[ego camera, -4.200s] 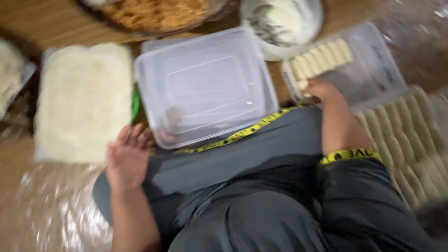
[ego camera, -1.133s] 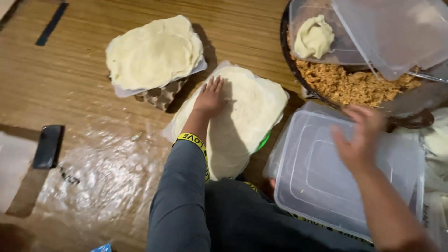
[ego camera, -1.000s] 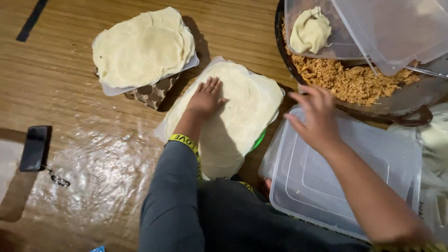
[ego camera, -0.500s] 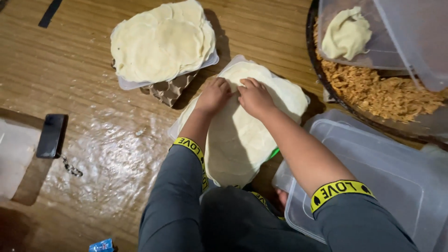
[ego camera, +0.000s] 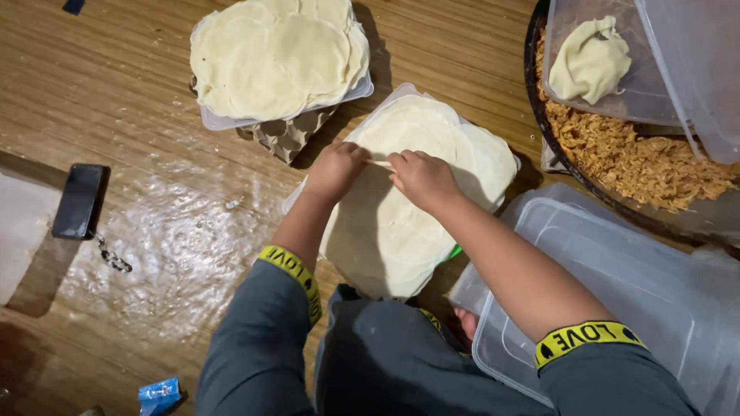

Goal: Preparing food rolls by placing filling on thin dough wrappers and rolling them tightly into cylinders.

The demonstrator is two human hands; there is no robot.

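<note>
Pale, thin dough sheets [ego camera: 408, 223] lie stacked under both hands, which pinch at the top sheet's edge.

The left hand [ego camera: 335, 169] and the right hand [ego camera: 422, 179] sit close together on the stack, fingers curled and pressed together, each nipping the same thin edge of wrapper that runs between them. Beyond the left hand, a second pile of round wrappers [ego camera: 274, 58] rests in a shallow tray on a piece of egg carton [ego camera: 289, 135]. Beyond and outward of the right hand, a dark bowl holds shredded brown filling [ego camera: 640, 158], with a lump of dough [ego camera: 590, 62] in a clear tub above it. Near the right forearm lies a clear plastic lid [ego camera: 617, 285]. Well outward of the left hand, a dark phone [ego camera: 77, 202] lies on the wooden floor [ego camera: 92, 92].
</note>
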